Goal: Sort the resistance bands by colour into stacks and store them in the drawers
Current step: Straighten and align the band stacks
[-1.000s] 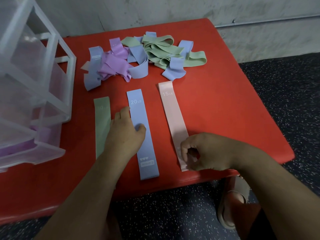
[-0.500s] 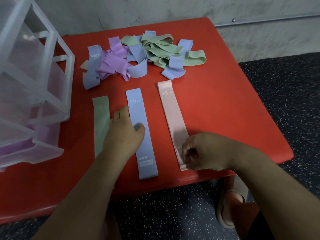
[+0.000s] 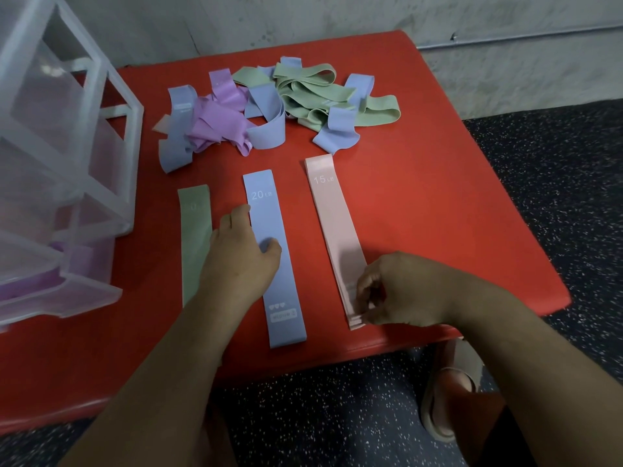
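Note:
Three flat bands lie side by side on the red table (image 3: 438,203): a green band (image 3: 195,230), a blue band (image 3: 269,210) marked 20 LB and a pink stack (image 3: 333,217) marked 15 LB. My left hand (image 3: 236,264) rests on the table between green and blue, with its thumb pressing on the blue band. My right hand (image 3: 397,288) pinches the near end of the pink stack at the table's front edge. A tangled pile (image 3: 269,109) of blue, purple and green bands lies at the back.
A clear plastic drawer unit (image 3: 67,163) stands on the table's left side, with purple bands (image 3: 27,288) in its bottom drawer. A grey wall runs behind the table. A foot in a sandal (image 3: 448,399) is on the speckled floor below the front edge.
My right hand's fingers have shifted slightly at the near end of the pink stack. My left hand has stayed on the blue band.

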